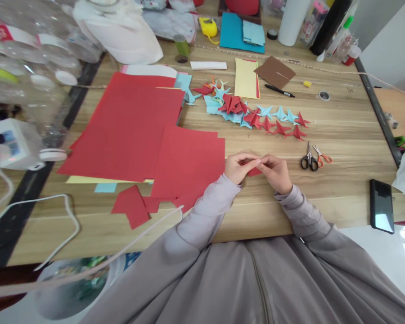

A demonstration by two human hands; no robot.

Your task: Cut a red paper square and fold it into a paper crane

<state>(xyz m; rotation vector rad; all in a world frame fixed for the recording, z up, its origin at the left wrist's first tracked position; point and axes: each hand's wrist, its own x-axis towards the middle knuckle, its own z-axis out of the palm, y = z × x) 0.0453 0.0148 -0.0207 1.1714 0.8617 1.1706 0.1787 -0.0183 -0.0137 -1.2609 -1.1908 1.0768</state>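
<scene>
My left hand [238, 167] and my right hand [276, 173] meet over the wooden table [340, 135], fingers pinched on a small folded piece of red paper [254, 171]. Both wrists rest near the table's front edge in grey sleeves. Left of my hands lie large red paper sheets [135, 130]. Beyond my hands sits a row of finished red and light-blue folded paper cranes [256, 114].
Two small scissors [312, 159] lie right of my hands and a black phone [381, 206] near the right front edge. Red scraps [133, 206] sit at the front left. Yellow paper [245, 77], a black pen [279, 90], blue paper [241, 32] and plastic bottles [37, 54] crowd the back.
</scene>
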